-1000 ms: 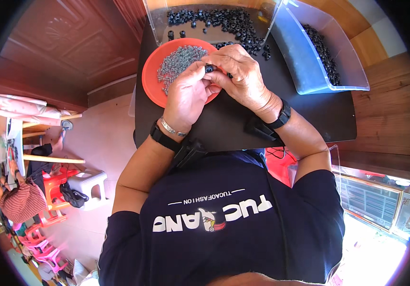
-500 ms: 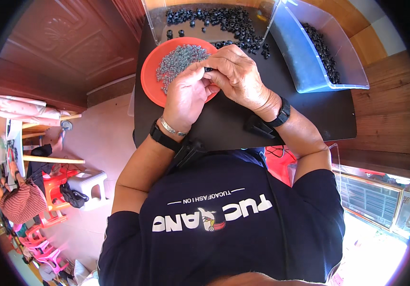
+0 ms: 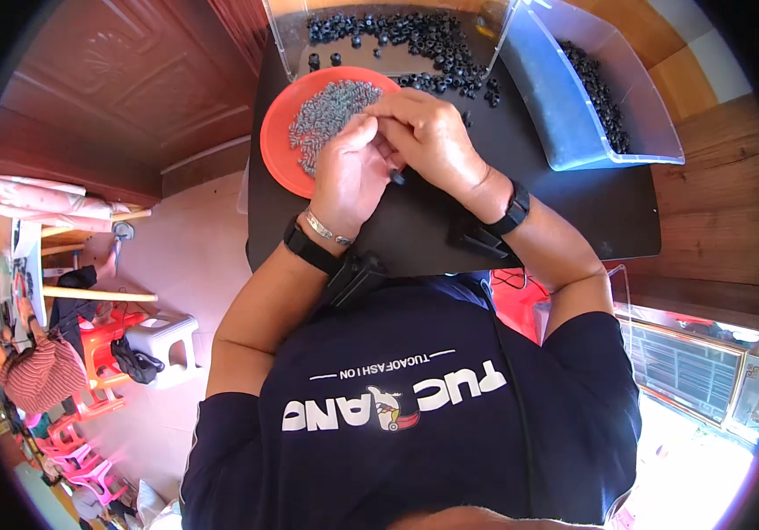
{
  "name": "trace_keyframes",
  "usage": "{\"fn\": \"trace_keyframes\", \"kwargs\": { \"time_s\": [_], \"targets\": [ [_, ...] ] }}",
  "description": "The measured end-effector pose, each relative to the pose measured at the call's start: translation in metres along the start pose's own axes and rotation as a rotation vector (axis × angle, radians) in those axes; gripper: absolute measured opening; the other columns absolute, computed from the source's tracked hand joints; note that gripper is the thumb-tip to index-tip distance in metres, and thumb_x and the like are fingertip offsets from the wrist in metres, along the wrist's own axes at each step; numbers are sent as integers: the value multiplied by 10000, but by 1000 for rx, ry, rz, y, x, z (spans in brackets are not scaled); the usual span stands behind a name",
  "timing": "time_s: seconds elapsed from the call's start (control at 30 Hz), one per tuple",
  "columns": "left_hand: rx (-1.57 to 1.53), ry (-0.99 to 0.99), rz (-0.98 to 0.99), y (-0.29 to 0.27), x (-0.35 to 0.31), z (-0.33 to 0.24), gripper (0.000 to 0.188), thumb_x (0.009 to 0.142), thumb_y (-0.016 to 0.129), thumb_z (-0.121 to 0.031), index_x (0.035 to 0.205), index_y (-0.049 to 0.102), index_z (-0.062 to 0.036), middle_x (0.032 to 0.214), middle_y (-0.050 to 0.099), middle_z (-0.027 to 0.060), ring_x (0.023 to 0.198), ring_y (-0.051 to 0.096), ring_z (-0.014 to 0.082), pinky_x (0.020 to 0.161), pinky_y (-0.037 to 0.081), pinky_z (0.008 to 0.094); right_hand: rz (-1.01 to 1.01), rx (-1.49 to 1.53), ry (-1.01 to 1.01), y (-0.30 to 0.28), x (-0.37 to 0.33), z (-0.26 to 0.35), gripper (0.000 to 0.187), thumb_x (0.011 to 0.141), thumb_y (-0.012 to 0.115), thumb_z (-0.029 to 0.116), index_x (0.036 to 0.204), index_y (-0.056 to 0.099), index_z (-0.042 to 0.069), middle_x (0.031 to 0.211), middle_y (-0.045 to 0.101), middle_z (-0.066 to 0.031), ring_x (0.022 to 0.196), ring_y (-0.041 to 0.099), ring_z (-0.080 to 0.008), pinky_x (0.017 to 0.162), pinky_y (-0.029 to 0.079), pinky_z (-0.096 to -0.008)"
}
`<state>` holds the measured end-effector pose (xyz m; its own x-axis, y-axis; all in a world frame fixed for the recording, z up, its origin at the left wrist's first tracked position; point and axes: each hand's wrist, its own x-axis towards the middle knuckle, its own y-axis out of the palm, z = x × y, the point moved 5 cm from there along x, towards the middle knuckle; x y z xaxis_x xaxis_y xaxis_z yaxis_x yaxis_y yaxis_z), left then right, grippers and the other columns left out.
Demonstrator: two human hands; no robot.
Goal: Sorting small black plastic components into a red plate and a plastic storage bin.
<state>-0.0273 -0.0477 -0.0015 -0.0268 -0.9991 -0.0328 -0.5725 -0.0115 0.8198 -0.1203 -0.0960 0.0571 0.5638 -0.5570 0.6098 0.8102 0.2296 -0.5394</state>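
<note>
My left hand (image 3: 350,173) is turned palm up at the near right edge of a round orange-red plate (image 3: 277,150), its fingers curled. A small black plastic piece (image 3: 397,177) shows at those fingers. Close against it, my right hand (image 3: 437,141) is closed, thumb and fingers pinched together above the plate; what they pinch, if anything, is hidden. On the plate lies a heap of small silvery metal pieces (image 3: 326,113), too small to name surely. Behind, many small black plastic pieces (image 3: 450,57) are spread in and before a clear bin.
The dark tabletop (image 3: 573,212) carries a translucent bluish bin (image 3: 565,132) of black pieces at the right. Two black supports (image 3: 357,281) stand at its near edge. Off to the left are stools (image 3: 163,349) and another person in a striped top (image 3: 44,375).
The black piece between my fingertips now shows lower, by my left hand's fingers. My right hand has shifted slightly left and downward, uncovering a black piece on the table.
</note>
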Motion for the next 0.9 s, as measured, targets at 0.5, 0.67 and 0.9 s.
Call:
{"fn": "trace_keyframes", "kwargs": {
  "time_s": [0.5,0.67,0.9],
  "targets": [
    [49,199,-102,-5,-8,-41,320,968,427,-259,1070,563,12,1025,619,157,985,598,299,879,467,382,183,-27,238,-57,16,-32,135,859,638,126,909,666,4,808,652,-120,738,629,-214,656,497,-302],
    [37,239,-7,-14,-11,-47,354,982,395,-273,1131,529,19,1116,588,171,1045,566,299,919,442,390,462,24,246,-56,-22,-33,116,834,665,120,886,666,17,787,638,-68,716,619,-158,638,487,-299],
    [43,223,-76,-13,-10,-45,328,979,403,-272,1059,560,5,1027,607,142,969,582,275,866,458,369,448,-287,62,-23,-52,8,240,782,696,259,927,666,70,770,618,-67,718,619,-259,636,502,-364]
  ]
}}
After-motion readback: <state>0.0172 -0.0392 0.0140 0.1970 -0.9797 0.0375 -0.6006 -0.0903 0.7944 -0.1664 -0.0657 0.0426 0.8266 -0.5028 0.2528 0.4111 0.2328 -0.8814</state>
